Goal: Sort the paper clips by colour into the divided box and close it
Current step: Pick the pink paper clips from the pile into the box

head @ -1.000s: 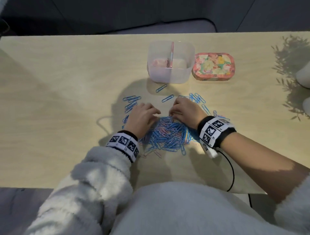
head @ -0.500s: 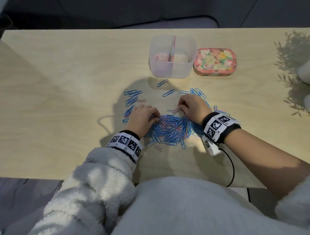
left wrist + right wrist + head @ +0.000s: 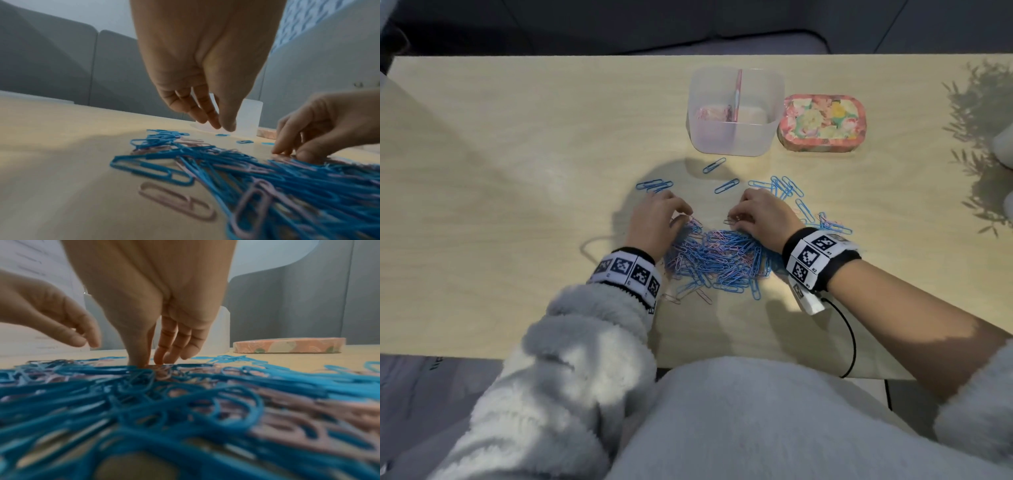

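1. The paper clip pile (image 3: pixel 717 255) is lying mid-table near the front edge; the divided box (image 3: pixel 734 113) and floral lid (image 3: pixel 822 121) are sitting toward the back edge.
2. The left hand (image 3: pixel 654 222) is hovering relaxed, holding nothing; the right hand (image 3: pixel 760 214) is pressing fingertips (image 3: pixel 141 360) onto pink clips (whether pinching, I cannot tell).
3. Clips are looking light, slick and tangle-prone; pinching one loop end is likely working best.
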